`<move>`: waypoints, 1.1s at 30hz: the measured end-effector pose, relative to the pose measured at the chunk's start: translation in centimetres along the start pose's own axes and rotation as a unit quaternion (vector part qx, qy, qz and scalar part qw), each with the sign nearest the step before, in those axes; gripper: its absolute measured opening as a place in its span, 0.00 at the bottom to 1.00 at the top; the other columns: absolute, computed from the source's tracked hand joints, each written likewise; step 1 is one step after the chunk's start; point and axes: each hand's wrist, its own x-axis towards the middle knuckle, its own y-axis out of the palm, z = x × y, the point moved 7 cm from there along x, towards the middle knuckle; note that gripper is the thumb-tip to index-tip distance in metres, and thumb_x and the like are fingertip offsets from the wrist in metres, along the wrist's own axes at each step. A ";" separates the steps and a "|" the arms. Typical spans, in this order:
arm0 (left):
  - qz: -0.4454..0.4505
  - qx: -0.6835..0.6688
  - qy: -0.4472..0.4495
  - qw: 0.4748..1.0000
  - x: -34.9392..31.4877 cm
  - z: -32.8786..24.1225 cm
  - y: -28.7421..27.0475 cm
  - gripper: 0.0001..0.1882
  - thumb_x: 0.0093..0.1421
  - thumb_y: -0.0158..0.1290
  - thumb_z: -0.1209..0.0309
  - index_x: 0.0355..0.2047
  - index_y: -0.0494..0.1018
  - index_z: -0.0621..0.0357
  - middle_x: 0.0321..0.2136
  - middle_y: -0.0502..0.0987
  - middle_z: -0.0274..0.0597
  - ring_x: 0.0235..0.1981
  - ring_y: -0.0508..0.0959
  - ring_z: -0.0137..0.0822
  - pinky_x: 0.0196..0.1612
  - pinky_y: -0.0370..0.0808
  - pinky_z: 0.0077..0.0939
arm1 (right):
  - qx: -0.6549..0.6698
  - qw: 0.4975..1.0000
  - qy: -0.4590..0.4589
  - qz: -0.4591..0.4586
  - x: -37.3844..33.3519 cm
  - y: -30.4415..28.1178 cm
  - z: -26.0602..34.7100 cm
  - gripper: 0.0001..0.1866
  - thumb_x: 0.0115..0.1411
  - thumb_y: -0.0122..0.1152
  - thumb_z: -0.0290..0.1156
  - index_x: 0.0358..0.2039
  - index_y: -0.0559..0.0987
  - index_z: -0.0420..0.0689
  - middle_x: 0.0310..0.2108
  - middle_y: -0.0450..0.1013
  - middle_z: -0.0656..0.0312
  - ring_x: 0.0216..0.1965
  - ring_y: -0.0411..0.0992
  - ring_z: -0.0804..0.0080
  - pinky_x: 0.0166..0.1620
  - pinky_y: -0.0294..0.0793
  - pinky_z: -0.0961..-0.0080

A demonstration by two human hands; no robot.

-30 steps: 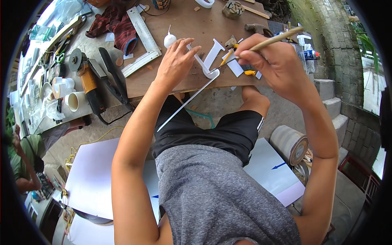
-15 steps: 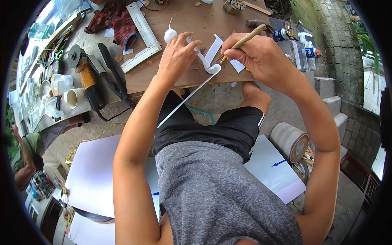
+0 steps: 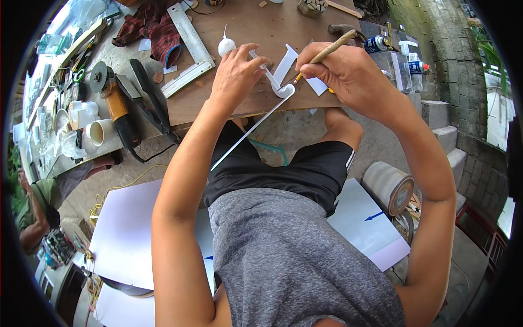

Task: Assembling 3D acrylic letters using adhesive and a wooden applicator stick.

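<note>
My left hand (image 3: 235,73) pinches a white curved strip (image 3: 284,91) over the near edge of the brown table. A long, thin straight length (image 3: 248,133) runs from its curled end down over my lap. My right hand (image 3: 340,68) grips a slim wooden-handled tool (image 3: 330,50), its fine tip touching or very near the curl; the exact contact is too small to tell. Just beyond my left fingers stands a small white bottle (image 3: 226,47) with a needle-like nozzle. Another white cut piece (image 3: 285,61) lies between my hands.
On the left are a metal square (image 3: 190,41), a dark red glove (image 3: 163,43), an angle grinder (image 3: 114,101) and a white cup (image 3: 101,132). A hammer (image 3: 343,30) and spray cans (image 3: 376,43) lie to the right. Another person (image 3: 38,204) is at far left.
</note>
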 end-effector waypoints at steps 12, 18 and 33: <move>0.000 0.001 0.001 1.000 0.1 -0.2 -0.1 0.15 0.57 0.65 0.69 0.46 0.82 0.43 0.55 0.74 0.42 0.52 0.77 0.49 0.55 0.74 0.43 | -0.048 0.999 -0.021 0.006 -0.1 -0.2 -0.1 0.09 0.69 0.58 0.30 0.40 0.78 0.36 0.34 0.78 0.56 0.34 0.78 0.62 0.37 0.76 0.70; 0.000 -0.005 0.002 1.000 0.1 -0.2 -0.2 0.16 0.57 0.65 0.70 0.46 0.81 0.44 0.55 0.74 0.42 0.51 0.77 0.49 0.54 0.75 0.43 | -0.036 0.999 -0.028 0.011 0.0 -0.2 -0.1 0.08 0.69 0.57 0.29 0.40 0.78 0.36 0.34 0.78 0.55 0.34 0.78 0.61 0.38 0.76 0.68; 0.000 0.003 0.003 1.000 0.2 0.0 0.0 0.19 0.56 0.65 0.70 0.50 0.80 0.45 0.56 0.74 0.42 0.51 0.78 0.47 0.56 0.74 0.42 | -0.025 0.999 -0.025 0.010 0.1 -0.2 0.0 0.08 0.69 0.57 0.28 0.40 0.77 0.36 0.34 0.77 0.55 0.34 0.77 0.59 0.38 0.75 0.68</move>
